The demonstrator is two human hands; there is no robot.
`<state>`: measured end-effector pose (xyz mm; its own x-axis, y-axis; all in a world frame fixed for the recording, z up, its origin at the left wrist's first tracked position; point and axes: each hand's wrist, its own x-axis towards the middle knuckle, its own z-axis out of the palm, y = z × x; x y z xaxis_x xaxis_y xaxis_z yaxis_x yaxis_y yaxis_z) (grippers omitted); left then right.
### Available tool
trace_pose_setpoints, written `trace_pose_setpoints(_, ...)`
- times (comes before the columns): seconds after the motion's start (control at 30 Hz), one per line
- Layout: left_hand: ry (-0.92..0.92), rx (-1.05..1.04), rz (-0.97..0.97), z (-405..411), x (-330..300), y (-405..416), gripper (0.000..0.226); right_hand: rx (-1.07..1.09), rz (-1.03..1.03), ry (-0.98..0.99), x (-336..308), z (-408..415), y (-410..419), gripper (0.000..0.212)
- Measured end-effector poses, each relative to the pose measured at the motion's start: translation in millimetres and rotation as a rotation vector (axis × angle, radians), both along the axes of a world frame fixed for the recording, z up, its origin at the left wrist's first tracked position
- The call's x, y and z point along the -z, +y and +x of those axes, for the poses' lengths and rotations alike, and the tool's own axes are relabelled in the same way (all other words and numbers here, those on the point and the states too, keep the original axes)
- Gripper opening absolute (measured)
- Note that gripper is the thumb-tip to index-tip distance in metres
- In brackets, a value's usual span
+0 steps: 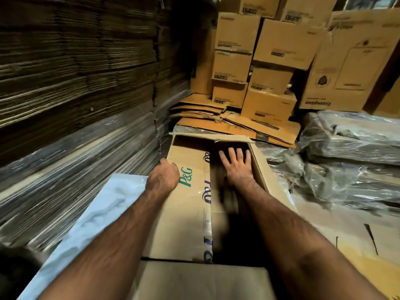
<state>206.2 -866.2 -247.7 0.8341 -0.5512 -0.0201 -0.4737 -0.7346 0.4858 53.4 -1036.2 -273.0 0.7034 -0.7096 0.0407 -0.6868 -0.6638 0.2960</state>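
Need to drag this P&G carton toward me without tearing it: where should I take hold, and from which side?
Probably by the P&G carton at its two long edges, from above. The left hand curls over the left edge, where the closed flap folds down. The right half is open, so the right hand can hook that exposed wall from inside.

Plastic-wrapped bundles [346,148] of flat cardboard make up the surface that carries everything. The open P&G box [186,213] lies on them, with a pale sheet [104,213] just beside its left wall. Behind the box, loose flattened cartons [233,124] lie in a heap, and stacked boxes [268,105] stand on those at the back.
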Motion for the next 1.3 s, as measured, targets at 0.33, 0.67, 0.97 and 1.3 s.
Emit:
trace_pose_setpoints(0.33, -0.041, 0.005, 0.029, 2.8, 9.3, -3.8, 0.043, 0.087, 0.289, -0.066, -43.0, 17.9, -86.8, 0.106)
trace_pose_setpoints(0.67, -0.054, -0.053, 0.037, -5.5, 3.7, -5.0, 0.043, 0.03, 0.284, -0.186, -49.6, 11.6, -87.2, 0.073)
trace_pose_setpoints(0.97, -0.461, 0.214, -0.063, -21.6, -7.5, 4.6, 0.059, 0.042, 0.221, -0.278, -45.6, -48.8, 2.7, 0.054)
trace_pose_setpoints(1.3, -0.559, 0.977, 0.233, -113.3, -38.1, 1.0, 0.045, 0.176, 0.201, -0.041, -39.7, -114.3, 103.6, 0.052)
